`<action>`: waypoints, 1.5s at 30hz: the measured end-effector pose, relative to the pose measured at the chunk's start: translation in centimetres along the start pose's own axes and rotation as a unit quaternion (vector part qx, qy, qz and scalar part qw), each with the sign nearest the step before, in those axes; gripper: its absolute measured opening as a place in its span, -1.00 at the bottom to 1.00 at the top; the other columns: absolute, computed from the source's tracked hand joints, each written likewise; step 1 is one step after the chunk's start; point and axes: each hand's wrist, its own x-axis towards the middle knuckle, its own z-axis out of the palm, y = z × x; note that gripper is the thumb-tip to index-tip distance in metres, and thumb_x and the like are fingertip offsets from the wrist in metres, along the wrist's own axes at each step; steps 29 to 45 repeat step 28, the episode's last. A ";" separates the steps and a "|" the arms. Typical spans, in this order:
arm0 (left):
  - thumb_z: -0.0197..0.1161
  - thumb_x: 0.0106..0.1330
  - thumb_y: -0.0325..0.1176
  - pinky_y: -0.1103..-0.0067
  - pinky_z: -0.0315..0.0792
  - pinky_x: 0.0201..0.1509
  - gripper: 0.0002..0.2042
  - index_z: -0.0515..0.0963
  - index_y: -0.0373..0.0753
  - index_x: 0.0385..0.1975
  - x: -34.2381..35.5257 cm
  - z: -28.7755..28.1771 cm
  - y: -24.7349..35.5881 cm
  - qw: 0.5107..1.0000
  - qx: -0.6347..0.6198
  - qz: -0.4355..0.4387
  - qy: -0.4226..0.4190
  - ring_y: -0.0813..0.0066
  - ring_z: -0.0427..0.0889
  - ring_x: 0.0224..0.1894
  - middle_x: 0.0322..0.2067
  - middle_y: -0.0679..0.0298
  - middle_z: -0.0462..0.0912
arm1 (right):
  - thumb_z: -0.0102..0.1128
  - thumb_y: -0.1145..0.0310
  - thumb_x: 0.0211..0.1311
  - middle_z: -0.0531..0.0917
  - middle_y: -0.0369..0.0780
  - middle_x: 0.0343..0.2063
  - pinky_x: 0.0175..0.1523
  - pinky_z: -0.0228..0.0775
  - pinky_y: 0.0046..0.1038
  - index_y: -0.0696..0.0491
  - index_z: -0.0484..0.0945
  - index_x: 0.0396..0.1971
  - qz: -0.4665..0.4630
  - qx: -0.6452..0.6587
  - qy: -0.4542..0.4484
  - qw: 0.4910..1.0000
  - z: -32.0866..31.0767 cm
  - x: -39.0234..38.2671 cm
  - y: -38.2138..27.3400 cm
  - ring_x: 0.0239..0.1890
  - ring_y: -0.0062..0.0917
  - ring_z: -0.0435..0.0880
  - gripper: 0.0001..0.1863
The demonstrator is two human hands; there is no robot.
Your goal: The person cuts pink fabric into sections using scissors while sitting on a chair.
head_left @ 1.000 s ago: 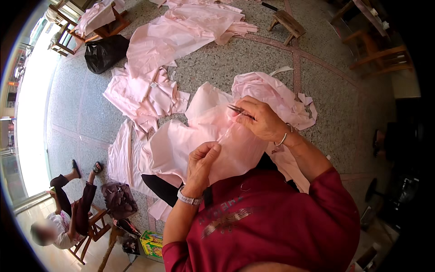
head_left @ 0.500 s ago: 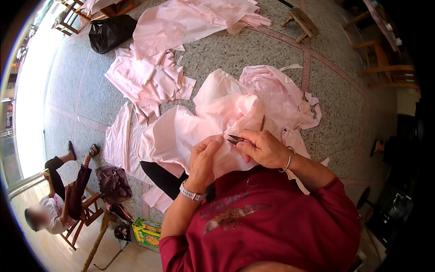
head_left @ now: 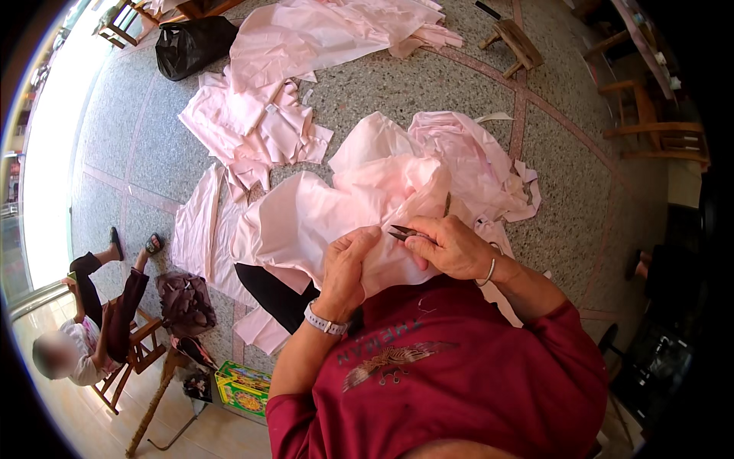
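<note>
Pale pink cloth point(head_left: 294, 218) lies bunched over my lap and spreads away from me. My left hand point(head_left: 345, 268) is closed in a pinch on this cloth, thumb against the bent forefinger. Just to its right, my right hand point(head_left: 451, 246) grips a pair of small dark thread snips point(head_left: 407, 232). Their pointed blades face left toward the left fingertips and stand slightly apart. The snips' tips lie over the cloth; whether they touch a thread is too small to tell.
More pink fabric pieces point(head_left: 256, 126) lie on the speckled floor ahead. A black plastic bag point(head_left: 195, 47) and a small wooden stool point(head_left: 514, 47) stand beyond. At lower left, a person point(head_left: 95, 329) sits on a wooden chair near a green and yellow box point(head_left: 243, 389).
The snips' blades have drawn a little to the right, away from my left fingers, and look closer together. My left hand keeps its pinch. The whole view has shifted slightly.
</note>
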 end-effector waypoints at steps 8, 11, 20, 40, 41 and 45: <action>0.17 0.36 -0.37 0.57 0.57 -0.24 -0.83 0.61 -0.34 -0.27 -0.1 -0.1 -0.1 1.000 -0.006 -0.001 0.008 0.51 0.66 -0.37 -0.35 0.24 0.69 | 0.02 0.39 0.35 0.52 -0.24 -0.69 -0.44 0.34 -0.43 0.16 0.55 -0.22 0.009 -0.012 -0.006 1.000 0.1 0.1 0.1 -0.63 -0.55 0.47 -0.82; 0.16 0.37 -0.37 0.56 0.57 -0.22 -0.83 0.61 -0.35 -0.24 0.0 0.0 -0.1 1.000 -0.006 -0.014 0.009 0.50 0.66 -0.36 -0.34 0.23 0.69 | 0.04 0.38 0.35 0.52 -0.26 -0.69 -0.45 0.33 -0.43 0.17 0.54 -0.26 -0.001 0.002 -0.001 1.000 0.1 0.3 0.1 -0.64 -0.57 0.47 -0.83; 0.14 0.41 -0.42 0.65 0.46 -0.23 -0.90 0.56 -0.29 -0.21 0.2 0.3 -1.2 0.998 0.011 0.054 -0.040 0.66 0.54 -0.31 -0.32 0.35 0.62 | 0.04 0.31 0.44 0.53 -0.37 -0.68 -0.62 0.14 -0.69 0.14 0.53 -0.38 0.080 0.272 -0.115 0.952 0.0 1.4 2.7 -0.73 -0.79 0.34 -0.77; 0.16 0.41 -0.37 0.73 0.38 -0.19 -0.89 0.52 -0.28 -0.27 -0.2 -0.5 -0.7 0.990 0.111 0.077 -0.025 0.70 0.49 -0.33 -0.37 0.39 0.60 | 0.12 0.30 0.39 0.58 -0.26 -0.59 -0.68 0.16 -0.70 0.14 0.48 0.02 -0.008 0.442 -0.208 0.873 -0.6 1.1 4.4 -0.75 -0.74 0.39 -0.69; 0.16 0.41 -0.37 0.73 0.38 -0.19 -0.89 0.52 -0.28 -0.27 -0.2 -0.5 -0.7 0.990 0.111 0.077 -0.025 0.70 0.49 -0.33 -0.37 0.39 0.60 | 0.12 0.30 0.39 0.58 -0.26 -0.59 -0.68 0.16 -0.70 0.14 0.48 0.02 -0.008 0.442 -0.208 0.873 -0.6 1.1 4.4 -0.75 -0.74 0.39 -0.69; 0.16 0.41 -0.37 0.73 0.38 -0.19 -0.89 0.52 -0.28 -0.27 -0.2 -0.5 -0.7 0.990 0.111 0.077 -0.025 0.70 0.49 -0.33 -0.37 0.39 0.60 | 0.12 0.30 0.39 0.58 -0.26 -0.59 -0.68 0.16 -0.70 0.14 0.48 0.02 -0.008 0.442 -0.208 0.873 -0.6 1.1 4.4 -0.75 -0.74 0.39 -0.69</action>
